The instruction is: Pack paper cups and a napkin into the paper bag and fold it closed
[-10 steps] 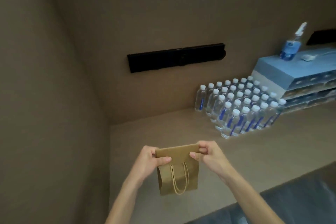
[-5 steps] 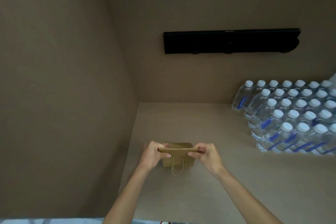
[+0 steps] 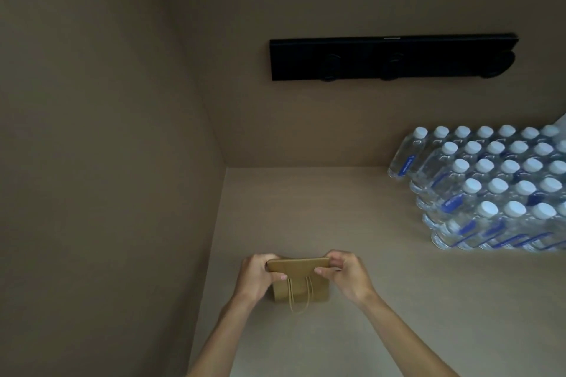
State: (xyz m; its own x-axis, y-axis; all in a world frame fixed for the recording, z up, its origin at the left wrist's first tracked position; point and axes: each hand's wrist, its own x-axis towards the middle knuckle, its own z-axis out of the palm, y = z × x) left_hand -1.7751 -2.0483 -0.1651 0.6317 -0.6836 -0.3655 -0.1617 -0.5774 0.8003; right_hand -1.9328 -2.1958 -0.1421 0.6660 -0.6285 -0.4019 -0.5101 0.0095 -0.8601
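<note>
A small brown paper bag (image 3: 298,266) stands on the tan counter (image 3: 337,214) near the left wall. Its top is folded over into a flat flap, and its twine handle hangs down the near face. My left hand (image 3: 257,277) pinches the flap's left end. My right hand (image 3: 344,274) pinches the right end. The bag's inside is hidden, so no cups or napkin show.
Several clear water bottles (image 3: 490,190) with white caps stand in rows at the right of the counter. A long black bar (image 3: 392,56) is fixed to the back wall. A plain tan wall (image 3: 107,162) closes the left side.
The bag went from held up in the air to standing low on the counter, with both hands still on its folded top. The view turned left and downward.
</note>
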